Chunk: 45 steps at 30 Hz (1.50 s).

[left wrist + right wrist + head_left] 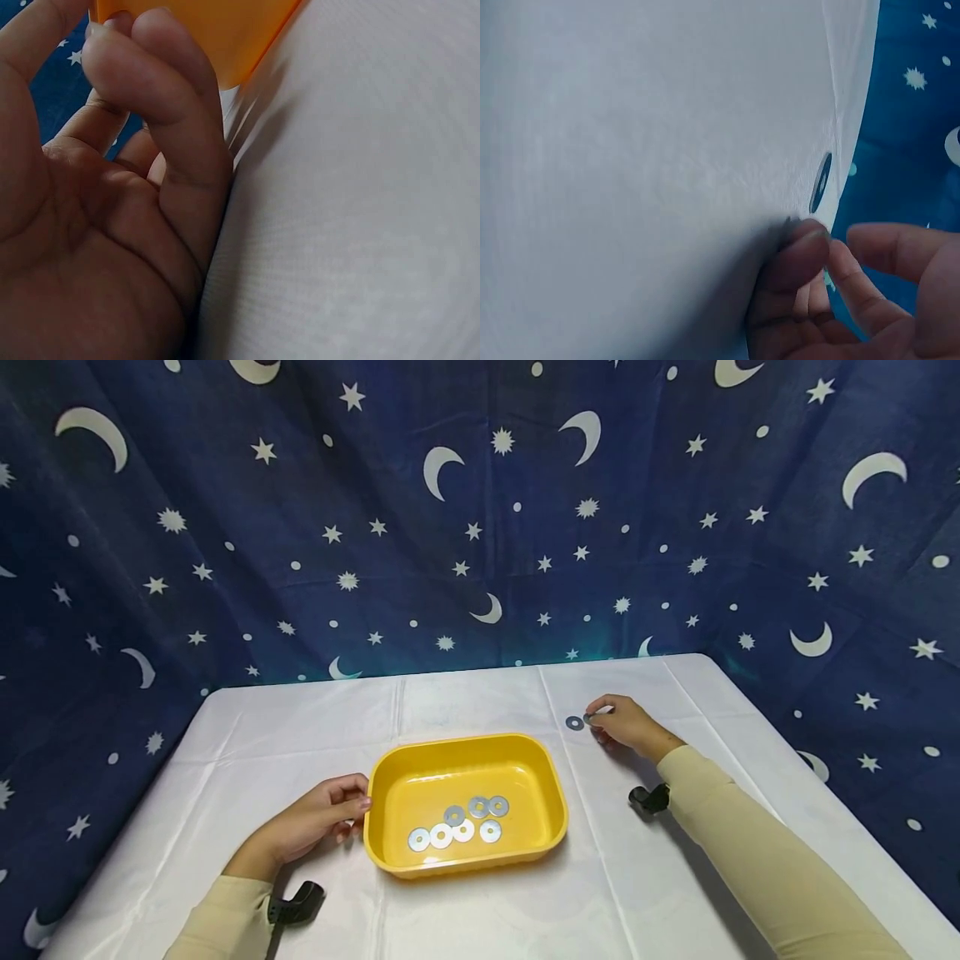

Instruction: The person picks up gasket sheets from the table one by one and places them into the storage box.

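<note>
A yellow tray stands on the table with several flat metal washers lying in its near half. My left hand holds the tray by its left edge, the thumb at the rim and the other fingers curled beside the wall. In the left wrist view, the curled fingers overlap the tray's orange-looking corner. Beyond the tray on the right, my right hand pinches a washer close over the tabletop, mostly hidden by the fingers. Just left of those fingertips lies another washer, also visible in the right wrist view.
A white cloth with fold creases covers the table. Behind it hangs a dark blue curtain with moons and stars. Black wrist devices are strapped at both sleeves, near the tabletop.
</note>
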{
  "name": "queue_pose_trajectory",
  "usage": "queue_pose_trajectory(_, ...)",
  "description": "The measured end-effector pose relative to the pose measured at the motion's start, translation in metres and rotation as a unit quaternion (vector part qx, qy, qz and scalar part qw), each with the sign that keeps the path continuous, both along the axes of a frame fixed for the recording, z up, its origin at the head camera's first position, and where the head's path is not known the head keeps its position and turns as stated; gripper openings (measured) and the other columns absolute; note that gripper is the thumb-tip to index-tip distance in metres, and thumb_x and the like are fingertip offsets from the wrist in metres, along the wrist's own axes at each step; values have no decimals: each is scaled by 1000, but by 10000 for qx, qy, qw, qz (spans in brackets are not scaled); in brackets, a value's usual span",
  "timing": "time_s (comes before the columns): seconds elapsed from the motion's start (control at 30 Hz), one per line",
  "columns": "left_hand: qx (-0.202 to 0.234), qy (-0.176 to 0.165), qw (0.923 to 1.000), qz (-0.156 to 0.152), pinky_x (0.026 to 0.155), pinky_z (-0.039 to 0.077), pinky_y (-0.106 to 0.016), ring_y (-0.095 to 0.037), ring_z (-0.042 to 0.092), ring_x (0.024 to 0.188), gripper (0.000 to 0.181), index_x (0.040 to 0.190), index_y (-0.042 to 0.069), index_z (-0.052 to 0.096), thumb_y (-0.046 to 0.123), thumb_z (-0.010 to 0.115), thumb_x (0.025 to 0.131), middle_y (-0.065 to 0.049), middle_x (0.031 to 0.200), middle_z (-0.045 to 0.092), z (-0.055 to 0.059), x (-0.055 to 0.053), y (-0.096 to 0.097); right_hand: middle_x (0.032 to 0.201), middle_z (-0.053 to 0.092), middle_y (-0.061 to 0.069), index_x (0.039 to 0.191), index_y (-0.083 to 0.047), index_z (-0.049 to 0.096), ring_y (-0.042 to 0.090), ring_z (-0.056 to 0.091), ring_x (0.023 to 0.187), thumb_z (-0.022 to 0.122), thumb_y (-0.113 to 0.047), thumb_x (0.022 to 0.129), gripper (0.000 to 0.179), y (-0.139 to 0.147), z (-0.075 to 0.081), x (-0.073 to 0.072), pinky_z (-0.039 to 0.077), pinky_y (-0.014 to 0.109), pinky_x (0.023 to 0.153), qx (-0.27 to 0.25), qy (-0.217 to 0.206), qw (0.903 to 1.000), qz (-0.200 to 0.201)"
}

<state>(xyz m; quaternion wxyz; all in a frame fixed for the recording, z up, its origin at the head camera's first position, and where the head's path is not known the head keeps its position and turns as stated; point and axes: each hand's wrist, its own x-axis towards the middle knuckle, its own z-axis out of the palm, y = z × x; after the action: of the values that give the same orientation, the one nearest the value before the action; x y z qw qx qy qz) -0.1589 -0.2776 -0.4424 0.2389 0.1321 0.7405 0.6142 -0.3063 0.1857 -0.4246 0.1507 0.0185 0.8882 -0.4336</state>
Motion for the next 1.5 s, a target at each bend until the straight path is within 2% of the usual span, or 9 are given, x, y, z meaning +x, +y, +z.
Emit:
queue_pose_trajectory(0.2,-1,30,10000,-13,49,44,-20,-12,51,63,23,102,-2,47,19,50,94,-1,78,53,0,-1,0,83,56,11,119,-8,47,18,54,62,52,-19,91,30,5,1,-6,52,29,59,-94,-416,9991,58)
queue_pose_trajectory(0.6,9,30,10000,-3,49,44,-20,-12,50,63,22,102,-2,47,18,49,95,-2,78,52,0,0,0,79,54,10,119,-6,45,16,53,57,52,-19,93,30,7,3,-10,52,28,58,-73,-619,9976,316)
queue_pose_trajectory(0.87,14,2,10000,39,49,44,-20,-11,51,63,24,103,-3,46,18,50,94,0,78,53,0,0,1,75,57,9,117,-8,44,17,54,55,55,-18,91,30,9,7,-10,51,27,57,345,-706,9960,431)
queue_pose_trajectory(1.5,54,69,10000,1,49,43,-21,-11,50,63,22,102,-3,47,17,49,94,-1,78,51,0,0,0,73,58,9,110,-5,48,16,55,54,62,-13,85,30,9,2,-13,52,28,57,605,-566,9952,512)
